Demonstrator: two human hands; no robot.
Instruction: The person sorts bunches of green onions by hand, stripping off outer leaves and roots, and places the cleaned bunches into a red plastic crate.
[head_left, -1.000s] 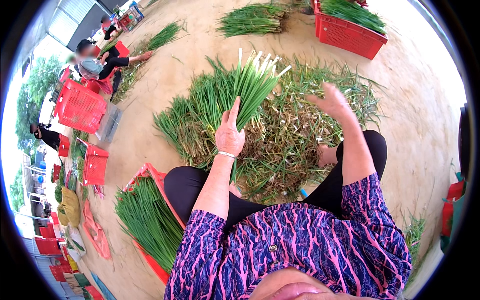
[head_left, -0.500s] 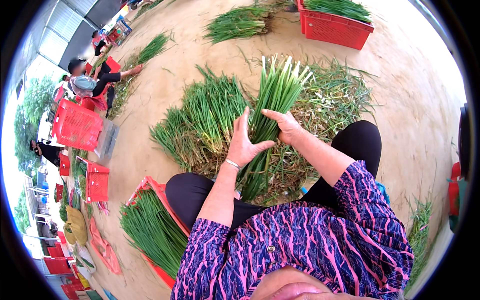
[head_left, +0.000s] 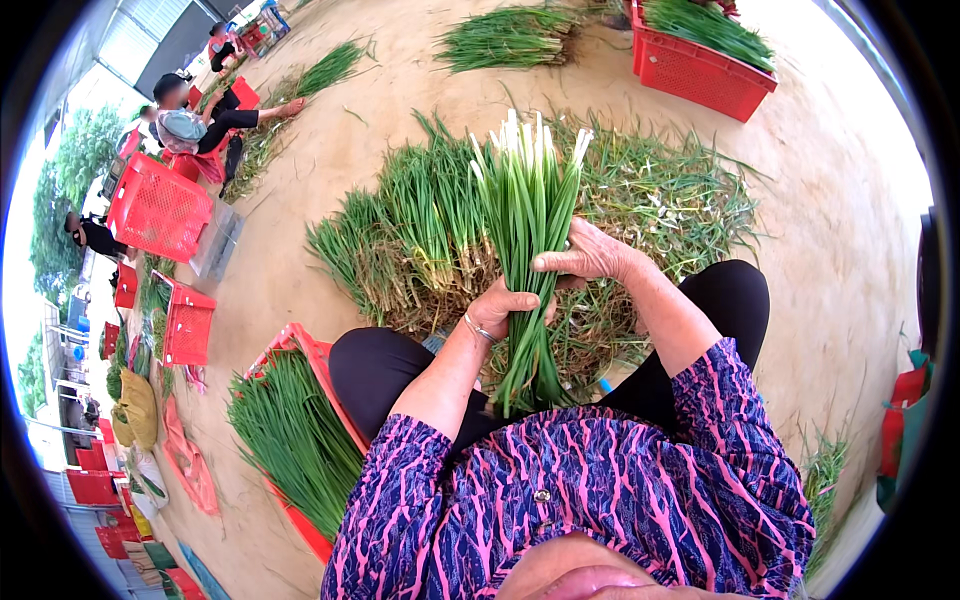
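A bunch of garlic chives [head_left: 535, 215] stands between my hands over my lap, white trimmed ends pointing away and green leaves hanging toward me. My left hand [head_left: 494, 308] is wrapped round its lower part, thumb across the leaves. Higher up, my right hand [head_left: 588, 254] closes on the bunch from the right, thumb over the front. Some fingers of both hands are hidden behind the leaves. Just beyond my left hand lies a pile of untrimmed chives [head_left: 425, 215] with brownish roots. Loose leaves and scraps [head_left: 660, 200] spread to the right of the bunch.
By my left knee a red crate [head_left: 340, 395] holds green chives [head_left: 295, 430]. Another filled red crate [head_left: 700, 75] stands at the far right, beside a chive pile [head_left: 505, 40]. More red crates [head_left: 160, 208] and seated people [head_left: 195, 125] are at the left.
My hands, spread loosely around the bunch before, have closed on it. The bunch has gone from leaning right to nearly upright and sits slightly further left. The whole view has shifted a little.
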